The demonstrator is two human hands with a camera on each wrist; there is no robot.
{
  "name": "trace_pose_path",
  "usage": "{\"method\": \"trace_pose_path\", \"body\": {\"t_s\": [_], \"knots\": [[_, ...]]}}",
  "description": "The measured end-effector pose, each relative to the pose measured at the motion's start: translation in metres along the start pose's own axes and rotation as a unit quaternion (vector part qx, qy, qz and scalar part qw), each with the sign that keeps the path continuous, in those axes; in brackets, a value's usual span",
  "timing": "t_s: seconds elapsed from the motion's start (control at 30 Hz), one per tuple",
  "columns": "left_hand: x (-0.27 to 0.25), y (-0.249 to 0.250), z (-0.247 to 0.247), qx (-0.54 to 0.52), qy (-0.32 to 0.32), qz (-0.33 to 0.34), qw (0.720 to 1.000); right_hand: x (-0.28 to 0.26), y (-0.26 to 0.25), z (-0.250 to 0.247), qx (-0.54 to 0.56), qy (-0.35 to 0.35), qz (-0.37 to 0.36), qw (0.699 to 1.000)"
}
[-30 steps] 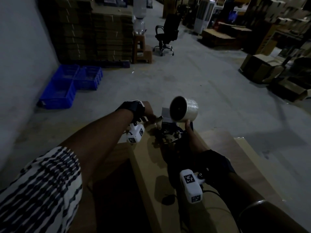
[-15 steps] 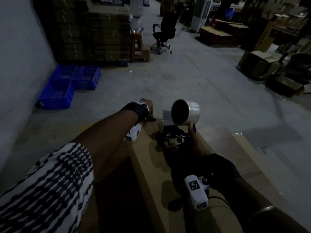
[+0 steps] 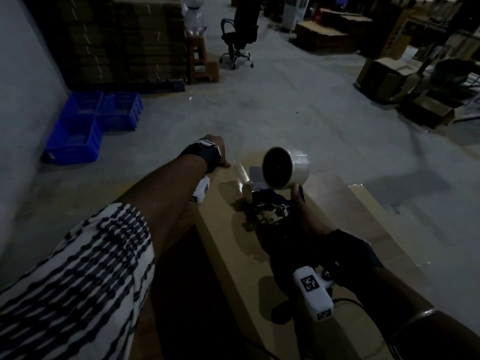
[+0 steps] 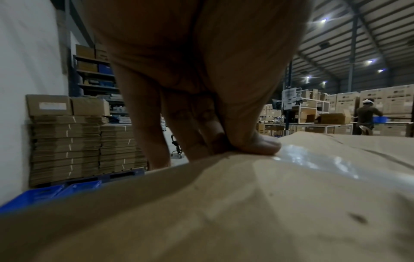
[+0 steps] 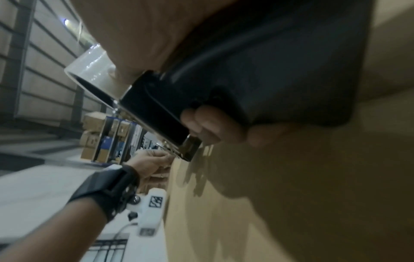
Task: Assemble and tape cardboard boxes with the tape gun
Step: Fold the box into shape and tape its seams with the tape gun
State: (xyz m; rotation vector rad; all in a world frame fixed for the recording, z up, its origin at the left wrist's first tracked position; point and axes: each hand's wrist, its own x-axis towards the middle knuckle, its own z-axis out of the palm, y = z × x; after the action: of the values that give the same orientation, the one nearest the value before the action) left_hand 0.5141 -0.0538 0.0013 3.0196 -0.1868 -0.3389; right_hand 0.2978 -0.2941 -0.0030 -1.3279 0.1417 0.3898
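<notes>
Lengthwise along the box [image 3: 233, 255] — tape gun [image 3: 267, 211] in right-hand [image 3: 306, 224] grip, left fingers [image 4: 253, 141] pinching tape end

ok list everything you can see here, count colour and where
cardboard box: one, tan, under both hands
tape gun: one, dark, on the box top
tape roll: one, clear-white, on the gun
tape strip: one, clear, along the box top from its far edge
crates: several, blue, floor by the left wall
flat cardboard stacks: tan, against the wall
office chair: one, black, far floor
stool: one, brown, beside the chair
left hand: thumb pressing tape at the box's far edge
right hand: gripping the gun handle
</notes>
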Motion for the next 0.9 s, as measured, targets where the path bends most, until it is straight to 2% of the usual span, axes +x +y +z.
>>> {"method": "trace_pose_path", "body": {"t_s": [0.13,0.4,0.5,0.7,0.8,0.9], "knots": [[-0.003,0.002,-0.002,0.002,0.000,0.004,1.000,-0.016,0.007,-0.007,-0.003,-0.019,0.021,1.000],[-0.011,0.003,-0.001,0.009,0.007,0.009,1.000,-0.022,0.006,0.002,0.002,-0.021,-0.011,1.000],[-0.017,0.006,0.000,0.034,0.000,0.053,0.998,-0.019,0.010,0.002,-0.004,-0.033,-0.003,0.999],[-0.050,0.019,-0.003,0.027,0.024,0.159,0.987,-0.037,-0.013,0.012,-0.025,-0.002,-0.011,1.000],[-0.069,0.025,0.003,0.025,-0.010,0.199,0.980,-0.048,-0.024,0.025,-0.031,0.010,-0.022,0.999],[-0.078,0.028,0.013,0.058,-0.035,0.211,0.975,-0.046,-0.023,0.025,-0.054,0.021,-0.022,0.998]]}}
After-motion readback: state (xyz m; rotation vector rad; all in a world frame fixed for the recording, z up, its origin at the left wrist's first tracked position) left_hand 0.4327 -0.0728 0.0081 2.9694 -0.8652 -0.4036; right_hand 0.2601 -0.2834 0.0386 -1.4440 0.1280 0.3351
